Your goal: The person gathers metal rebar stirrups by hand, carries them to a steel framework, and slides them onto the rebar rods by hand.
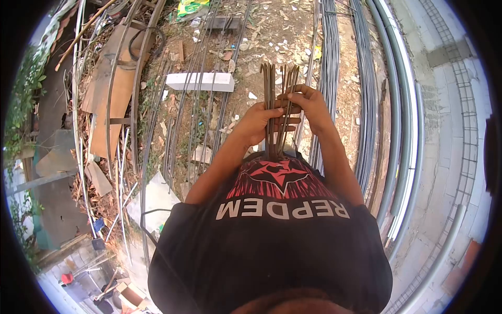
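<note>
A bundle of thin metal rods with hooked upper ends [270,86] stands upright in front of the black and red shirt [272,235]. My left hand [260,121] is wrapped round the lower part of the rods, its fingers showing behind and between them. On the other side, my right hand [308,104] pinches some of the rods near their upper part, thumb and fingers closed. The rods are split into two groups with a narrow gap between. Their lower ends are close to the shirt.
Long steel bars [329,68] and grey pipes [401,131] run along the right. A white block [201,82] lies across bars at the left. Further left are brown boards [112,89]; a wire mesh frame [465,120] lies at the far right.
</note>
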The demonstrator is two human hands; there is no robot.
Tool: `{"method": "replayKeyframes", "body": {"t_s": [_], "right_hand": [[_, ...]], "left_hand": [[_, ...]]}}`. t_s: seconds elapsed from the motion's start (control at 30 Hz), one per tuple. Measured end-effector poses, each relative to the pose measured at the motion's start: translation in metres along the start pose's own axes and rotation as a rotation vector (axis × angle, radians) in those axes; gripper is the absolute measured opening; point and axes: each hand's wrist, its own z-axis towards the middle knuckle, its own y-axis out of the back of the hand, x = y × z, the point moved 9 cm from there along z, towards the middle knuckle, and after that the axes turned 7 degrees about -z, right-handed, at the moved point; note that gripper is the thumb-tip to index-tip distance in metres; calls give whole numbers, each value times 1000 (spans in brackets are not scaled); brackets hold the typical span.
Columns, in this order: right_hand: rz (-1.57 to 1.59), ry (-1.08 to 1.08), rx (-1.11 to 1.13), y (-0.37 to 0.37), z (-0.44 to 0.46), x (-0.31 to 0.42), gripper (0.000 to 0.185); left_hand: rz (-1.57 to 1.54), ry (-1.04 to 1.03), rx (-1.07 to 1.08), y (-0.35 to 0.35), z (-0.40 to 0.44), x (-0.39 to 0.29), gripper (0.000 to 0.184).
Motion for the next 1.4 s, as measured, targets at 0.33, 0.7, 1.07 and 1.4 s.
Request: {"method": "replayKeyframes", "body": {"t_s": [0.33,0.7,1.07,1.4], "right_hand": [[-22,-140,52,60,205,74,28],[-85,-109,-287,207,447,117,28],[69,-140,-445,298,632,168,30],[95,-30,-264,388,868,238,28]], "left_hand": [[-230,-17,-87,10,191,-108,44],[-87,239,37,7,461,-246,41],[-41,319,4,4,653,-367,36],[31,73,-85,5,861,-506,32]]}}
